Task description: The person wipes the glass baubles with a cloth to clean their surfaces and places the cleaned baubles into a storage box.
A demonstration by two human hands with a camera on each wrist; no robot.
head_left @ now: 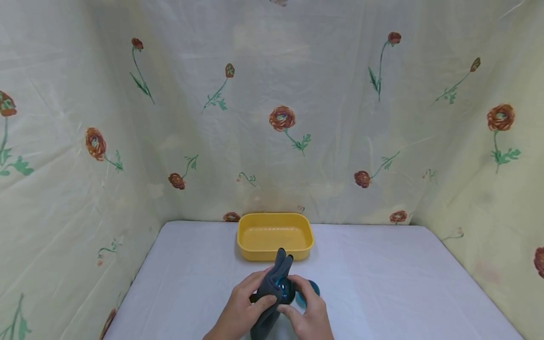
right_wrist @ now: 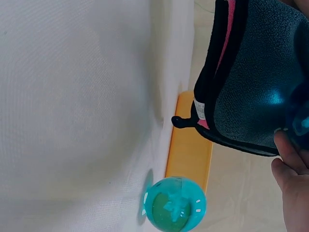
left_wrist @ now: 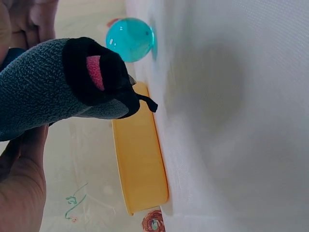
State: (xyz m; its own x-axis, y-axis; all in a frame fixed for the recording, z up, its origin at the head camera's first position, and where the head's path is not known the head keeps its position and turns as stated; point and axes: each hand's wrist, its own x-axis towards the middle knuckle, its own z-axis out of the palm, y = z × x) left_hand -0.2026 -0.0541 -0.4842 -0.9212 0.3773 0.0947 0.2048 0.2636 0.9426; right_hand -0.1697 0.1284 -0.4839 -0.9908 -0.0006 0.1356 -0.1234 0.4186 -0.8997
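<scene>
A dark grey cloth [head_left: 268, 285] with black edging is folded around a shiny dark blue ball [head_left: 286, 292]. My left hand [head_left: 244, 304] grips the cloth from the left, thumb across its front. From the right, my right hand [head_left: 312, 311] holds the ball between thumb and fingers. The cloth [left_wrist: 38, 92] hangs above the table in the left wrist view, showing a pink strip and a black loop. In the right wrist view, the cloth [right_wrist: 260, 72] hides part of the ball [right_wrist: 301, 121]. A second, see-through teal ball [head_left: 315, 287] sits on the table behind my right hand.
A yellow rectangular tray [head_left: 274, 255] stands at the table's back edge, just beyond the cloth. White covering lies over the table [head_left: 403, 283]. Flower-patterned curtains [head_left: 331, 141] enclose the back and both sides.
</scene>
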